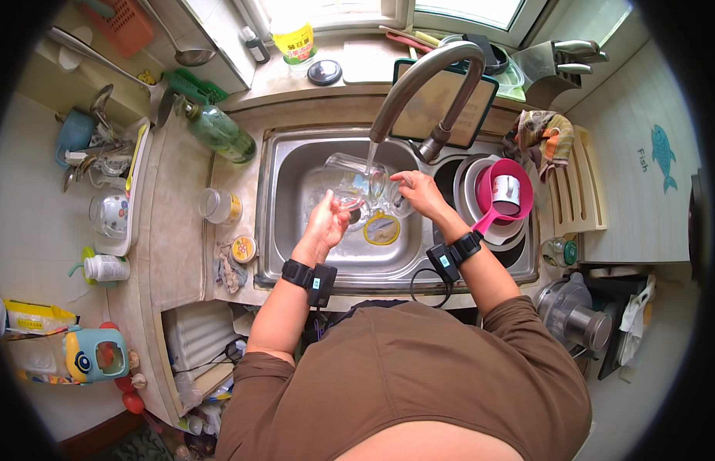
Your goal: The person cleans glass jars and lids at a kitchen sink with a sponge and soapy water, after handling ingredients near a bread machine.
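My left hand [327, 223] is palm up over the sink, its fingers curled at the rim of a small clear piece [352, 205], possibly a lid. My right hand [422, 195] bends over the sink's right side, close to another clear rounded piece [400, 203]; whether it grips this is unclear. Between and beyond the hands, a clear jug or jar [347, 168] lies tilted in the steel sink basin [300, 242]. Water runs onto it from the curved faucet [386, 109]. Below the hands sits a yellow-rimmed mesh strainer [382, 228].
Stacked bowls, a pink ladle-like bowl [526, 183] and a mug [506, 193] fill the right basin. A green bottle [222, 133], a plastic jar [219, 206] and a round tin [244, 249] stand left. A knife block [545, 69] stands at back right.
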Available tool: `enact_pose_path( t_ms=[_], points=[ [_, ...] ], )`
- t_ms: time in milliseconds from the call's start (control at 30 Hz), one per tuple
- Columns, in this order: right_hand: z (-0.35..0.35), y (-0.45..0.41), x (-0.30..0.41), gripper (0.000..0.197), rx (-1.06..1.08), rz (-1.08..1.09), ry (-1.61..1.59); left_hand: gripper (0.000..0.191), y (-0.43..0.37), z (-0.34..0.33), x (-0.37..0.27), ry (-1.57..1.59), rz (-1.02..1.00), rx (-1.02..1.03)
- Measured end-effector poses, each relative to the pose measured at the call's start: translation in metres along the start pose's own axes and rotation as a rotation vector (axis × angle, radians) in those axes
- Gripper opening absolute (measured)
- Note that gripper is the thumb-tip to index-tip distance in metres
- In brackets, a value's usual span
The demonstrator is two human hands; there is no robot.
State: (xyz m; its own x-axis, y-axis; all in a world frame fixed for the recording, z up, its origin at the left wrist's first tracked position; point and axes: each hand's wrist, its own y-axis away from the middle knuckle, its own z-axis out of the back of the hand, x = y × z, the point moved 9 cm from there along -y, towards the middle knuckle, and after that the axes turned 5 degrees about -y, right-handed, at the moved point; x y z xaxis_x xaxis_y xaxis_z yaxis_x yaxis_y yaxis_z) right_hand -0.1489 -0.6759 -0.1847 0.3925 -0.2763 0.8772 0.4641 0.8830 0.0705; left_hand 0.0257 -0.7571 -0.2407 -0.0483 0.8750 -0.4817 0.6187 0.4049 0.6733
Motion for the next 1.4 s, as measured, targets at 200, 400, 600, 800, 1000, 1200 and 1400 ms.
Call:
enact_pose_path(
  t_ms=[200, 400, 600, 800, 1000, 1200, 1400],
  points=[
    [0.003, 0.003, -0.009, 0.031, -0.035, 0.000, -0.019, 0.035, 0.020, -0.013, -0.016, -0.380, -0.151, 0.001],
    [0.001, 0.005, -0.013, 0.031, -0.019, -0.029, -0.063, 0.031, 0.033, -0.024, -0.029, -0.821, -0.307, -0.007],
    [-0.006, 0.007, -0.016, 0.032, 0.032, -0.097, -0.100, 0.030, 0.040, -0.038, -0.040, -1.000, -0.484, -0.042],
    [-0.004, 0.009, -0.021, 0.034, 0.030, -0.160, -0.117, 0.021, 0.058, -0.069, -0.058, -1.422, -0.889, -0.170],
    [-0.001, 0.013, -0.019, 0.034, 0.037, -0.191, -0.125, 0.010, 0.097, -0.112, -0.052, -1.913, -1.486, -0.208],
    [-0.001, 0.014, -0.017, 0.041, 0.013, -0.191, -0.126, 0.004, 0.110, -0.122, -0.040, -2.048, -1.706, -0.084],
    [-0.010, 0.009, -0.029, 0.043, 0.026, -0.204, -0.195, 0.007, 0.114, -0.125, -0.035, -2.076, -1.713, -0.037]
  ],
)
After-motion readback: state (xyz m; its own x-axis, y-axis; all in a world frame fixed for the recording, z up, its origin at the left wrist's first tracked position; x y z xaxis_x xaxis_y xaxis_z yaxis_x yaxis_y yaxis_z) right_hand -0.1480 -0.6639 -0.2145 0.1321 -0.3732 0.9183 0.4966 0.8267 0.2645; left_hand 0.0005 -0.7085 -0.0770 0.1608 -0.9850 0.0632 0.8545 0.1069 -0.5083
